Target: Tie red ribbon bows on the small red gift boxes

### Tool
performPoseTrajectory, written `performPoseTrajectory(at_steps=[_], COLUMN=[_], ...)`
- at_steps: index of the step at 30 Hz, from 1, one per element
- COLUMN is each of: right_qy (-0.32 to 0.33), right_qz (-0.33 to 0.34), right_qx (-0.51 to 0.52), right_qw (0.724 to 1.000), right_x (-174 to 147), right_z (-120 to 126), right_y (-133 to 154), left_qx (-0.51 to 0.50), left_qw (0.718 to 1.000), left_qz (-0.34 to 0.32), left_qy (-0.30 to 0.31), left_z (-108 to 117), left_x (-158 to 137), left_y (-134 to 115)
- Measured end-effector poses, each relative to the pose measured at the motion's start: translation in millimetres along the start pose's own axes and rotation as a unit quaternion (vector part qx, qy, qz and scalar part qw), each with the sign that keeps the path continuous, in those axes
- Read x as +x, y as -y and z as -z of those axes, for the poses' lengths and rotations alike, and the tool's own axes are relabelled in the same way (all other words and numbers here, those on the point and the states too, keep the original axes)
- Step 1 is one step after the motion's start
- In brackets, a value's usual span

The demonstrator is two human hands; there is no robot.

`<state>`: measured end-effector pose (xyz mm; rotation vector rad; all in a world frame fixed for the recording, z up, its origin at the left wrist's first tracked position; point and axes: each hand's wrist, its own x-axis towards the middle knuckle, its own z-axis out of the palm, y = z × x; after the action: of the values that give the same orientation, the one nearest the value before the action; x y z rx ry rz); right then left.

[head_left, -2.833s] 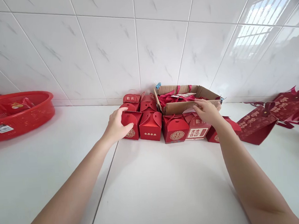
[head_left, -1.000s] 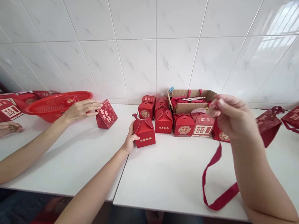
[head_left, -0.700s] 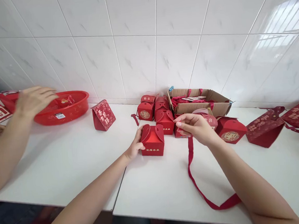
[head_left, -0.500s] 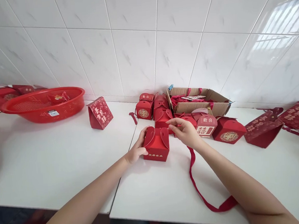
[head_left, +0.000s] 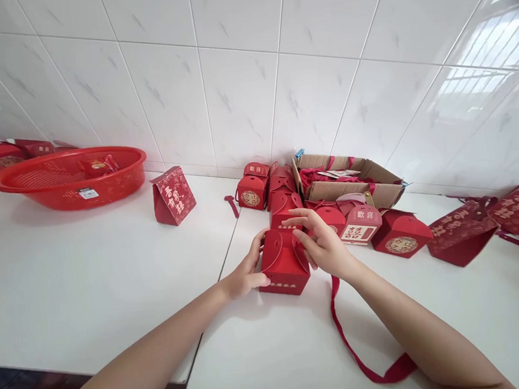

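A small red gift box with gold lettering on its front stands upright on the table in front of me. My left hand holds it by the left side, thumb low on the front edge and fingers up along the left flap. At the right flap hovers my right hand, thumb and forefinger apart with a visible gap; the lower fingers are beside the box's right side. A dark red ribbon runs along the table and up beneath my right hand, where its upper end is hidden.
More red boxes stand behind mine and to the right. A cardboard tray with red ribbons sits near the wall. On the left are a red plastic basket with a wrapped packet and a peaked box. A seam divides the white tabletop.
The camera view has shifted slightly, and my hands and the box sit a little lower and further right. My right thumb and forefinger have spread apart. The other person's arm at far left has gone.
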<state>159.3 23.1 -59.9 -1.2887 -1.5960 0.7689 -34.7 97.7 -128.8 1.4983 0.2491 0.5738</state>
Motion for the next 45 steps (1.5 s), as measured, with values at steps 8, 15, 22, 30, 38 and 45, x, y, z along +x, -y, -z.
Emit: performPoseTrajectory(at_steps=[8, 15, 22, 30, 38, 45], right_qy=[0.043, 0.069, 0.075, 0.068, 0.07, 0.06], right_qz=[-0.04, -0.014, -0.018, -0.041, -0.052, -0.036], right_qx=[0.007, -0.079, -0.074, -0.054, -0.051, -0.048], right_qw=[0.998, 0.994, 0.994, 0.995, 0.995, 0.996], right_x=[3.1, -2.4, -0.6, -4.0, -5.3, -11.2], right_z=[4.4, 7.4, 7.9, 7.1, 11.2, 13.5], right_y=[-5.9, -1.4, -0.4, 0.2, 1.5, 10.5], left_qx=[0.011, 0.182, 0.458, 0.595, 0.529, 0.516], left_qw=[1.0, 0.982, 0.878, 0.8, 0.843, 0.853], left_qz=[-0.005, -0.059, -0.105, 0.076, 0.099, 0.077], left_qy=[0.025, 0.011, -0.092, -0.008, -0.019, 0.002], left_z=[-7.3, -10.3, -31.6, -45.8, -37.1, -34.3], left_x=[-0.8, -3.6, 23.2, 41.9, 38.1, 37.9], left_y=[-2.4, -11.0, -62.0, -104.8, -105.3, -99.7])
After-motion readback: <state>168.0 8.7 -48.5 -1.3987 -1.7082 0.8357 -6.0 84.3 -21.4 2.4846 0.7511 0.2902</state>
